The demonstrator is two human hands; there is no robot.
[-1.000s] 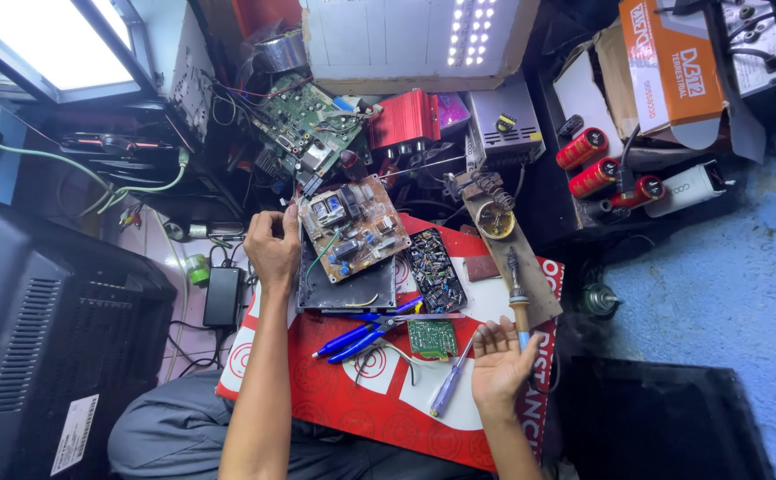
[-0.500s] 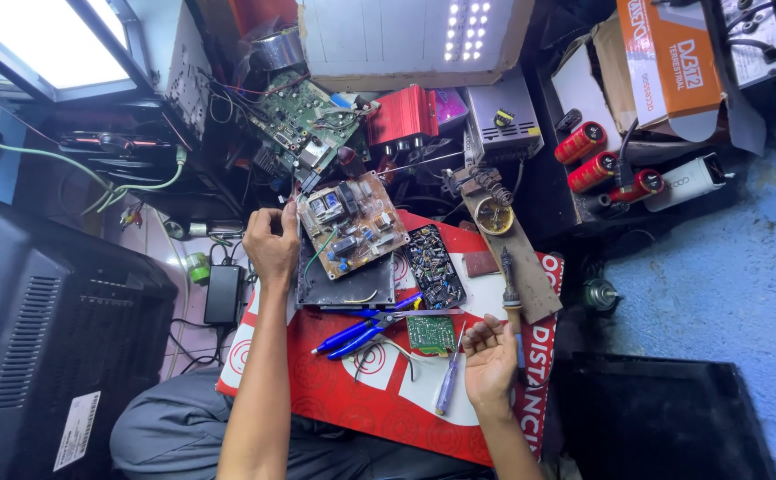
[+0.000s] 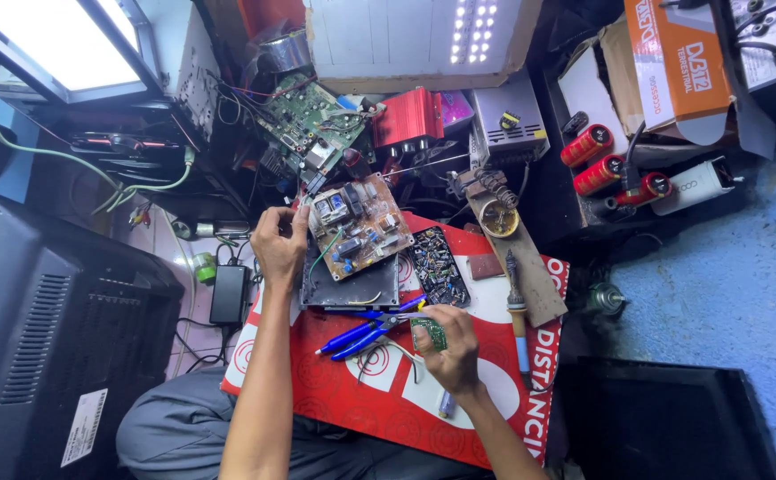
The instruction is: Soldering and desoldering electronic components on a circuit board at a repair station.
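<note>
Our left hand (image 3: 280,246): fingers curled around the left edge of a tan circuit board (image 3: 357,227), gripping it. The board is a flat rectangle, studded with small blue, black and grey components, its long axis running from lower left to upper right; it lies tilted over a dark grey, matt, square plate (image 3: 349,286), which it overlaps at the top.

Our right hand (image 3: 452,353): fingers closed on a small green circuit board (image 3: 432,332), pinched at its lower edge. This piece is a little rectangle, long axis roughly up and down in the view, held just above the red mat (image 3: 335,391), well apart from the left hand and below the dark plate.

Between the hands: blue-handled pliers (image 3: 366,332), smooth plastic grips, lying slantwise with the handles towards the lower left. A blue pen-like tool (image 3: 446,405) shows just under the right wrist.

Right of the tan board: a black tray of loose small components (image 3: 435,266), long axis near vertical. Farther right: a soldering iron (image 3: 517,316) beside a long wooden block (image 3: 526,267).

Beyond: a green circuit board (image 3: 304,120), a red ribbed metal case (image 3: 408,120), three red cylinders (image 3: 603,164), an orange carton (image 3: 677,58), and a black moulded plastic housing (image 3: 41,329) at far left.
</note>
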